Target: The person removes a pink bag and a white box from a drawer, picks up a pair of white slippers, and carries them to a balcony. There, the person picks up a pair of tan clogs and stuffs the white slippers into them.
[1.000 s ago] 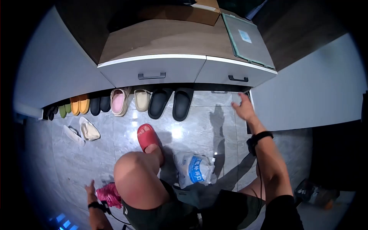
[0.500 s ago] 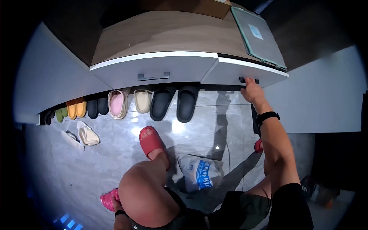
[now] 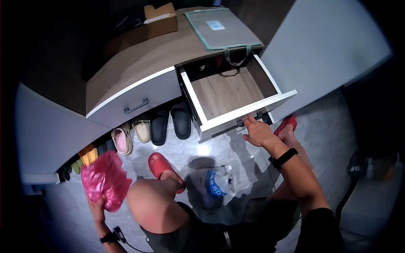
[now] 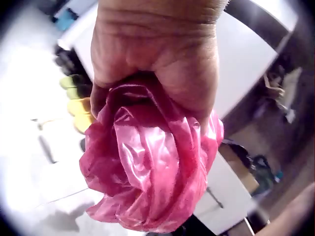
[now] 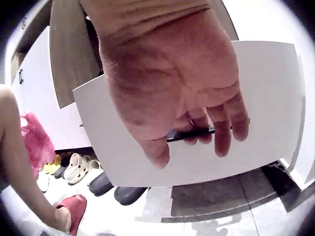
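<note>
My left hand grips a crumpled, shiny pink plastic bag, held up at the left beside my bent knee. In the left wrist view, the bag bunches out below the palm and hides most of the fingers. At the right, my right hand has its fingers hooked at the black handle of a pulled-out drawer. Through the right wrist view, some fingers pass behind the handle and others lie in front of it. The drawer has a wood-grain bottom, with small dark items at its shadowed back.
A grey mesh panel with green edging lies on the cabinet top, its strap hanging into the drawer. A cardboard box stands behind. Several slippers line the cabinet's foot. A white-and-blue plastic package lies between my feet.
My right hand has reached the handle and the drawer has come out towards me. The left hand has lifted the pink bag from the floor. The head view has turned.
</note>
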Motion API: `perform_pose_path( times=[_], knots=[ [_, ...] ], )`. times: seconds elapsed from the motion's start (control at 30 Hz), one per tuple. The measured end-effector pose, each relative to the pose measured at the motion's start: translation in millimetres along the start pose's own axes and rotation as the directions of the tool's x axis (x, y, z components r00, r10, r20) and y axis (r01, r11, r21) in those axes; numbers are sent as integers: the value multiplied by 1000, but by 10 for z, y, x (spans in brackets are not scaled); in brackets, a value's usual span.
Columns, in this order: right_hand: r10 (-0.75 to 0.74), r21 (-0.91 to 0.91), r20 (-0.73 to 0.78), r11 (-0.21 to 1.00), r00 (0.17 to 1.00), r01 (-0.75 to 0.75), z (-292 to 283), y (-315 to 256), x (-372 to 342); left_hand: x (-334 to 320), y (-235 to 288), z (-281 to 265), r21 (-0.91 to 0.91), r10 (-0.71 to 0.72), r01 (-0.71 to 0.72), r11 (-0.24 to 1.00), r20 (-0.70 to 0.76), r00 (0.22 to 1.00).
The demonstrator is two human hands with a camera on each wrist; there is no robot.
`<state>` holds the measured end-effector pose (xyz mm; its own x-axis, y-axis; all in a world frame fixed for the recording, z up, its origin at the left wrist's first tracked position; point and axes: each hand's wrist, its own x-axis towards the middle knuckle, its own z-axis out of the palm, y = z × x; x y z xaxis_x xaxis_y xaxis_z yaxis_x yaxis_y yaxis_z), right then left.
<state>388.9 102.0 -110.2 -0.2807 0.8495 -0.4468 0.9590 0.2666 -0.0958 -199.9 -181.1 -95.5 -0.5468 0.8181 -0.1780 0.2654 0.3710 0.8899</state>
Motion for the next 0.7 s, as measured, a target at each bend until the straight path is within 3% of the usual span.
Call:
perform_pose_path(
  times=[0.1,0.13,0.23,0.3,0.37,0.5,0.63,0.7],
  knots=[
    [-5,-10,21,1000,1000,6,130,53,-171,391,1228,481,31,248,-262,965,228,941],
    [-2,-4,25,1000,1000,2,162,54,-228,504,1555,668,27,267,-289,957,305,914],
    [-18,33,-9,999,1000,19,278,95,-375,738,2328,1383,2,434,-485,874,444,784],
    [-36,61,-76,997,996,41,449,159,-462,721,2755,1958,-113,455,-481,869,563,690],
    [-54,106,-121,992,991,67,519,196,-561,870,3042,2480,-65,526,-662,747,667,528],
    [-29,162,-87,986,996,43,551,228,-652,911,3539,3543,110,633,-891,441,665,396],
    [-23,208,-43,978,999,32,612,251,-661,794,3807,4179,289,743,-953,94,617,261],
    [-28,239,-40,970,999,37,603,286,-672,785,3846,4348,373,814,-921,-112,566,131]
  ],
)
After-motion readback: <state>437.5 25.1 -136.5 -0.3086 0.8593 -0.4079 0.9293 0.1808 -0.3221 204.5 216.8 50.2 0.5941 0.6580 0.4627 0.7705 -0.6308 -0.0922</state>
